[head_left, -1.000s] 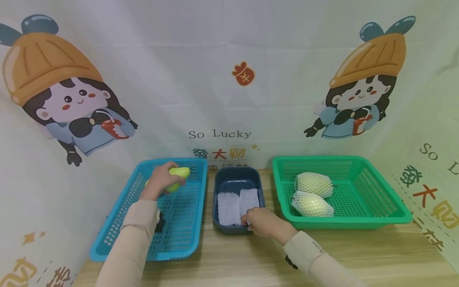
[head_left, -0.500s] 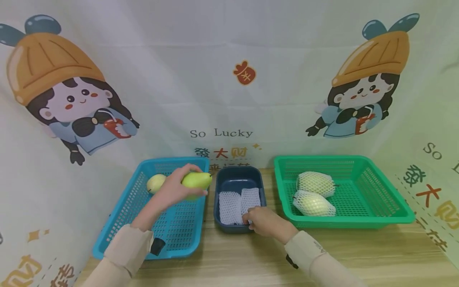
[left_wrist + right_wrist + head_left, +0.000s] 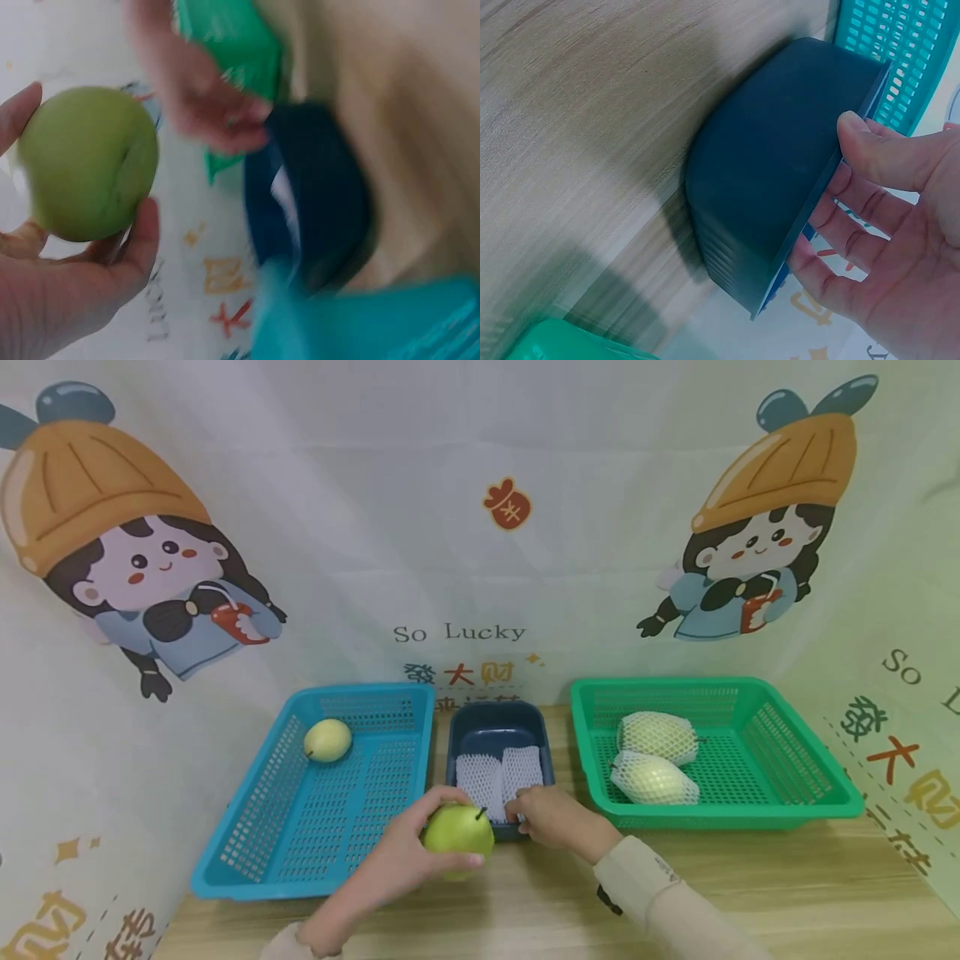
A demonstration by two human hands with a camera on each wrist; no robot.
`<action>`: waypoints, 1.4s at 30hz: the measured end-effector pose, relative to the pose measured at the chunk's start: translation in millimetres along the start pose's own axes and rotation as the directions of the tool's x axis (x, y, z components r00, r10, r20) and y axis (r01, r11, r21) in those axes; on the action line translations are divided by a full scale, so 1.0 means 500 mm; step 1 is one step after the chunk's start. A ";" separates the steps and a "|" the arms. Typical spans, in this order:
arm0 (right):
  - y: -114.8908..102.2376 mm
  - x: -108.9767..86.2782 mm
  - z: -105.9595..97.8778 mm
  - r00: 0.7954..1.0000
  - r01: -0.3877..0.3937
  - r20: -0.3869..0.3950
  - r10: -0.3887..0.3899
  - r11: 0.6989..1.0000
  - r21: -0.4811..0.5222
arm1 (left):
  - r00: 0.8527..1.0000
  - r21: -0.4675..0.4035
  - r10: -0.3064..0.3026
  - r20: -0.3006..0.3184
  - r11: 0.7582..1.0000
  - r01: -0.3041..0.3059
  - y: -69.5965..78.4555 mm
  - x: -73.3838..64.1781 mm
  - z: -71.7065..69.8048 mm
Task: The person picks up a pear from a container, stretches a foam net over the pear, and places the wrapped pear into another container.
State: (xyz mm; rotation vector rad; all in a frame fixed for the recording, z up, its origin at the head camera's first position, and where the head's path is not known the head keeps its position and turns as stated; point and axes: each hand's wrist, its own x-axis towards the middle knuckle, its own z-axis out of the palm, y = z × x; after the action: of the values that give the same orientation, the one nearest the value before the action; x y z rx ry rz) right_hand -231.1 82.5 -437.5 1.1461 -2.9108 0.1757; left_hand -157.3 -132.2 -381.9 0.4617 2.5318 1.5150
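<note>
One green pear (image 3: 459, 833) sits in the left hand (image 3: 408, 849), thumb and fingers clasped round its sides; probably firm but easily bruised and slippery, it is best held at its fattest part. Right of that hand, the right hand (image 3: 553, 817) pinches a navy box (image 3: 497, 741) by its near rim; whether hidden fingertips touch the white foam nets (image 3: 480, 781), I cannot tell.
</note>
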 end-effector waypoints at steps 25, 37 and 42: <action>0.002 -0.001 -0.003 1.000 -0.012 0.012 0.012 1.000 0.005 | 0.984 -0.107 0.039 0.173 0.994 -0.020 -0.180 -0.014 0.180; 0.002 -0.006 -0.004 1.000 -0.005 -0.003 0.005 1.000 0.007 | 0.961 -0.103 0.126 0.248 0.989 -0.103 -0.194 -0.021 0.188; 0.000 -0.004 0.000 1.000 -0.005 -0.001 0.005 1.000 0.009 | 0.958 -0.055 0.152 0.244 0.988 -0.143 -0.196 -0.023 0.186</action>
State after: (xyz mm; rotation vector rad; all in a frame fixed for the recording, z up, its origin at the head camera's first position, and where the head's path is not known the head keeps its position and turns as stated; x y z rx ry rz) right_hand -229.8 83.9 -437.5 1.1400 -2.9147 0.1904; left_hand -137.4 -102.0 -512.6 0.7974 2.3185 1.4460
